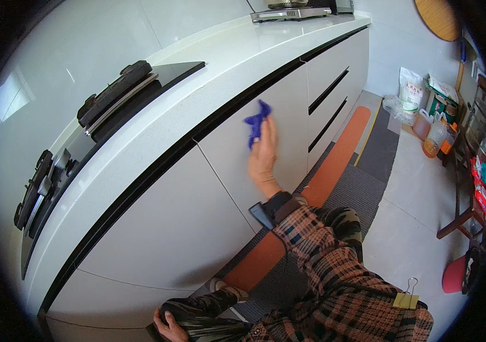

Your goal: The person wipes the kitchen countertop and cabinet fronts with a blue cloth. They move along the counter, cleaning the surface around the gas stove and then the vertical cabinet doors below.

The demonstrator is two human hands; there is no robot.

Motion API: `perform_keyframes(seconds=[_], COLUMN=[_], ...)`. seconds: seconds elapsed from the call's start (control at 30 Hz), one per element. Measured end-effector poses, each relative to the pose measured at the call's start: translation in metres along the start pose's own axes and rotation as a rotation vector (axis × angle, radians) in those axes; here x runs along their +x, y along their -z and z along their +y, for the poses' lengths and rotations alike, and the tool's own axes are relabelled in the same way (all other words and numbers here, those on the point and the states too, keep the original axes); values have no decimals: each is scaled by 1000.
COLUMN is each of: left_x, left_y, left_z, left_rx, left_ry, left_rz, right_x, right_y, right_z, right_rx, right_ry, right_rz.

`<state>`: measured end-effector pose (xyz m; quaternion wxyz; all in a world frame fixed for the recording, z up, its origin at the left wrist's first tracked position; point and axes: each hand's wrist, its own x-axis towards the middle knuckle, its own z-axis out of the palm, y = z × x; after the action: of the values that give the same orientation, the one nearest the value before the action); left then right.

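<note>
My right hand (264,158) presses a crumpled blue-purple cloth (256,122) against a pale cabinet door (285,128), below the black recessed handle strip (225,112). The fingers point up toward the countertop, with part of the cloth hidden under them. A small dark device (262,215) is strapped at that wrist, over a plaid sleeve. Low in the view, my left hand (169,328) rests on my bent left knee (183,308), which is in camouflage trousers. Nothing shows in this hand, and its lower part is cut off by the picture's edge.
A white countertop (174,111) with a black gas hob (110,102) runs above the cabinets. Grey and orange mats (332,166) cover the floor along them. Bags, plastic jugs (435,137), a wooden stand (461,222) and a red bucket (453,275) are on the right.
</note>
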<state>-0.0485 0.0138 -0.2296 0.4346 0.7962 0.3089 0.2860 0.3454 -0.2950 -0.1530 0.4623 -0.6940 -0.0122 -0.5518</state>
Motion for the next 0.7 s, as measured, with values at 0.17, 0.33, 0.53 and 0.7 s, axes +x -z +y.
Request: perform_keyframes(seconds=[0.17, 0.33, 0.53, 0.7], left_x=[4, 11, 15, 15], left_y=[-1, -9, -17, -17], left_z=[8, -15, -41, -31], left_rx=[-6, 63, -106, -70], left_ry=[50, -50, -27, -29], left_rz=[-44, -5, -23, -54], right_x=[-42, -110, -93, -51], right_y=[-5, -7, -11, -14], right_z=[53, 28, -86, -120], right_rx=[22, 254, 287, 284], right_ry=[-386, -804, -326, 168], right_rz=[24, -45, -77, -112])
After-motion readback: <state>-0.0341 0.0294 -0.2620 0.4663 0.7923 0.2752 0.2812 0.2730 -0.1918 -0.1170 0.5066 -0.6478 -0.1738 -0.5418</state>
